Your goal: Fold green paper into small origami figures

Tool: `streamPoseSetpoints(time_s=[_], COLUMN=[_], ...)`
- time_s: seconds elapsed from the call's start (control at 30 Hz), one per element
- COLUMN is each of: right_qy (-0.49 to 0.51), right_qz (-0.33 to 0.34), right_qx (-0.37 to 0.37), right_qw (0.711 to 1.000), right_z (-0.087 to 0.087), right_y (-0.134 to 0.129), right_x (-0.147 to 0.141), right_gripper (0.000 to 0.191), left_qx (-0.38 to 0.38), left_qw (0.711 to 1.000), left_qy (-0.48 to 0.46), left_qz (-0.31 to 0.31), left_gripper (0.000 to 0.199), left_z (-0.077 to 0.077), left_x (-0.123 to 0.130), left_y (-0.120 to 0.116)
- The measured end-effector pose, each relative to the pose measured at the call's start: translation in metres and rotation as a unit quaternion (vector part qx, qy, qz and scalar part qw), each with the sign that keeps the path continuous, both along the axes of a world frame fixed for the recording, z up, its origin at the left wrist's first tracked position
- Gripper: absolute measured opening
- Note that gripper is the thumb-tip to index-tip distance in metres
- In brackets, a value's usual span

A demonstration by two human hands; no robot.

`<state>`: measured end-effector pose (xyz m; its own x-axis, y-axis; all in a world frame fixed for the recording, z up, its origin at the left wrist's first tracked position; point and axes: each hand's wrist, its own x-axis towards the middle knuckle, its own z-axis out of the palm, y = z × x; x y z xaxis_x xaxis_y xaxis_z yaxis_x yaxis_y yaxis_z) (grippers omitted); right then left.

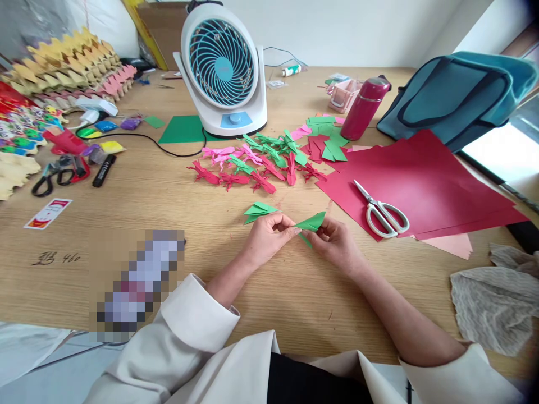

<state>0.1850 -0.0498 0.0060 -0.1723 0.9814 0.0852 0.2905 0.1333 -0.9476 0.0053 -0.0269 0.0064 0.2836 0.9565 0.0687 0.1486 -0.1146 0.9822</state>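
A folded piece of green paper (pixel 312 221) is held up between my two hands, just above the table. My left hand (pixel 269 235) pinches its left end between thumb and fingers. On the other side, my right hand (pixel 334 241) grips its right part, with some fingers hidden behind it. Beyond my left hand lies a folded green paper stack (pixel 259 211). Farther back is a heap of folded paper figures (pixel 263 182) in red, pink and green. White-handled scissors (pixel 386 217) rest on large red paper sheets (pixel 429 182) to the right.
A white fan (pixel 223 67) stands at the back, its black cable running left. At the right are a red bottle (pixel 365 109), a teal bag (pixel 455 95) and a crumpled cloth (pixel 492 306). A black marker (pixel 104 170) and a blurred-out object (pixel 141 283) lie left.
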Motion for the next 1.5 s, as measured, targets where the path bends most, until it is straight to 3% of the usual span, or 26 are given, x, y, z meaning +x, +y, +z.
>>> streamPoseSetpoints(time_s=[0.13,0.23,0.6,0.9,1.07,1.2,1.37,1.5], right_qy=[-0.081,-0.087,0.125,-0.049,-0.016,0.026,0.052,0.077], right_qz=[-0.002,-0.002,0.03,0.005,0.006,0.011,0.009,0.011], right_qx=[0.031,0.025,-0.047,0.037,0.035,0.007,-0.014,-0.04], right_qw=[0.996,0.996,0.991,0.998,0.999,1.0,0.999,0.996], right_z=[0.003,0.001,0.0,0.009,0.009,0.006,0.002,0.0], right_y=[0.0,-0.001,0.005,-0.002,-0.002,-0.001,0.001,0.002], right_x=[0.001,0.002,0.0,0.001,0.001,0.001,0.002,0.001], right_gripper=[0.017,0.018,0.035,0.028,0.021,0.026,0.029,0.032], left_qx=[0.038,0.048,0.019,0.068,0.053,0.018,-0.069,-0.062], left_qw=[0.998,0.998,1.0,0.997,0.999,1.0,0.996,0.997], left_qy=[0.05,0.05,0.005,0.033,0.006,-0.011,-0.036,-0.034], left_qz=[-0.007,-0.01,-0.007,-0.001,0.008,0.013,-0.033,-0.02], left_gripper=[0.012,0.016,0.026,0.017,0.018,0.021,0.023,0.025], left_z=[0.003,0.003,0.0,0.002,0.005,0.004,-0.001,-0.003], left_x=[-0.001,-0.001,-0.001,0.001,0.001,0.002,0.001,0.001], left_y=[0.0,-0.001,0.0,-0.002,-0.002,-0.002,0.0,0.0])
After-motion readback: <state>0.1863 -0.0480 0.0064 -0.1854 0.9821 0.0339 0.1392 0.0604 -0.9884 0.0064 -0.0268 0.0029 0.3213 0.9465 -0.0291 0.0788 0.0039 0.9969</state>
